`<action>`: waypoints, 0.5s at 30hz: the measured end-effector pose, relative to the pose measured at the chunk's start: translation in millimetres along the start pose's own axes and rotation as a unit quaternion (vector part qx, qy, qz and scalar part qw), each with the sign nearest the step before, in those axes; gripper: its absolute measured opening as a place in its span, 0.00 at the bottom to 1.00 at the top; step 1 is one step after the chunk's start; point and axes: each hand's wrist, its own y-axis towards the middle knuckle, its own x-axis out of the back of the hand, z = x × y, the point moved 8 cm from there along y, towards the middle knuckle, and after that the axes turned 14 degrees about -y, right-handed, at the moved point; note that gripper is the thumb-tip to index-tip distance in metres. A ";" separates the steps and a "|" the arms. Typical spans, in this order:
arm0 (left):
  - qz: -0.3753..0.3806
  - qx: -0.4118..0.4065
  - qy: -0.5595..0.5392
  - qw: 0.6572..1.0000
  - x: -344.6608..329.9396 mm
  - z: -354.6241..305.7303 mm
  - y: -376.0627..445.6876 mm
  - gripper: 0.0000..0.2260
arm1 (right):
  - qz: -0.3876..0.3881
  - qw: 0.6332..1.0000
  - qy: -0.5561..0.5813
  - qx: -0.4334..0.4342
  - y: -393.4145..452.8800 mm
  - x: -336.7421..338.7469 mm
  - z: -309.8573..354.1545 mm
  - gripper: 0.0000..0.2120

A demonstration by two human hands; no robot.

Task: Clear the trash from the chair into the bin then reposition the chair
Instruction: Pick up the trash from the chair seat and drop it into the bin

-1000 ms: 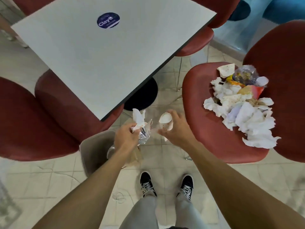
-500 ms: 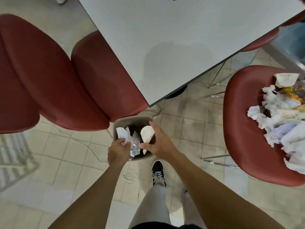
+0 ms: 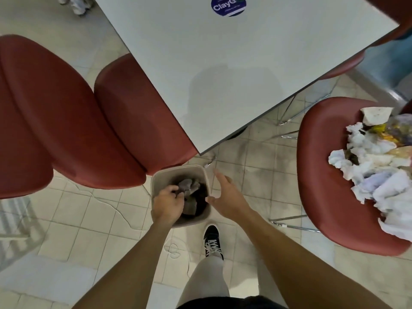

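Right hand (image 3: 227,198) has let go of its cup, fingers now spread beside bin (image 3: 206,175) | left hand (image 3: 168,202) curled around crumpled paper (image 3: 186,186) inside bin | trash pile (image 3: 376,166) on chair (image 3: 323,175)

- Chair (image 3: 323,175): red seat, smooth, low sheen; thin chrome wire legs (image 3: 294,226), shiny.
- Trash (image 3: 376,166) on the chair's right edge: crumpled white paper napkins, matt; some crinkled clear plastic film.
- Bin (image 3: 156,181): beige plastic, matt, smooth walls.
- Table (image 3: 223,63): pale grey top, smooth, faint sheen; glossy round sticker (image 3: 228,6).
- Floor (image 3: 89,215): pale tiles, scuffed, dull.
- Shoe (image 3: 213,240): black cloth, white laces.
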 end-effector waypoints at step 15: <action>0.102 -0.120 0.110 0.981 -175.4 -114.3 -60.6 0.12 | -0.062 0.993 0.049 -0.086 -50.1 98.0 -185.7 0.37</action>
